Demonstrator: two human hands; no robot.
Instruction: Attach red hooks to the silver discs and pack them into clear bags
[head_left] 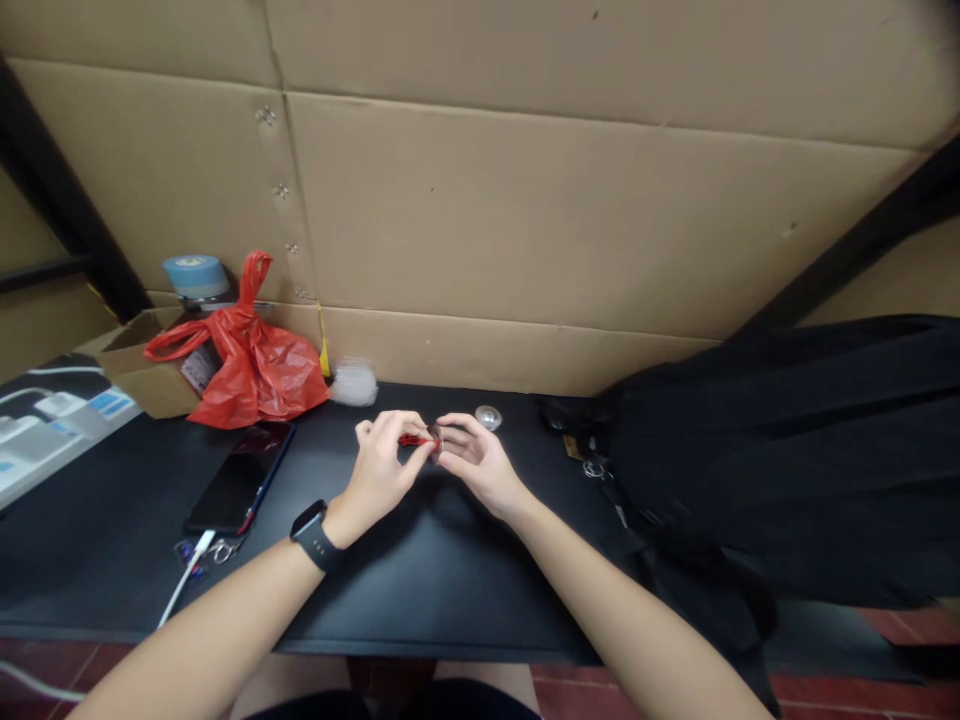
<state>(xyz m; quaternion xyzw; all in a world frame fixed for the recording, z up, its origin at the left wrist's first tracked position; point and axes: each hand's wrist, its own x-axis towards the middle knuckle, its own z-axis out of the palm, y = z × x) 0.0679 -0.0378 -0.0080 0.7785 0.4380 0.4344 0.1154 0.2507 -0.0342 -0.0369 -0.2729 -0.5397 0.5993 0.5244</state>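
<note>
My left hand point(384, 460), with a black watch on the wrist, is closed in a pinch on a small red item point(414, 439), which is too small to name. The fingers of my right hand point(481, 468) curl round a small clear round container point(439, 436) just beside it. The red item reaches up to the container's near side; whether part of it is inside, I cannot tell. Behind my right hand, a clear round lid-like piece point(488, 417) lies on the black tabletop point(450, 570).
A phone point(241, 478) on a white cable lies at the left. Behind it are a red plastic bag point(259, 365), a cardboard box point(142, 365), a blue-lidded jar point(196, 275) and a power strip point(60, 440). A black bag point(780, 460) and keys point(595, 468) sit at the right.
</note>
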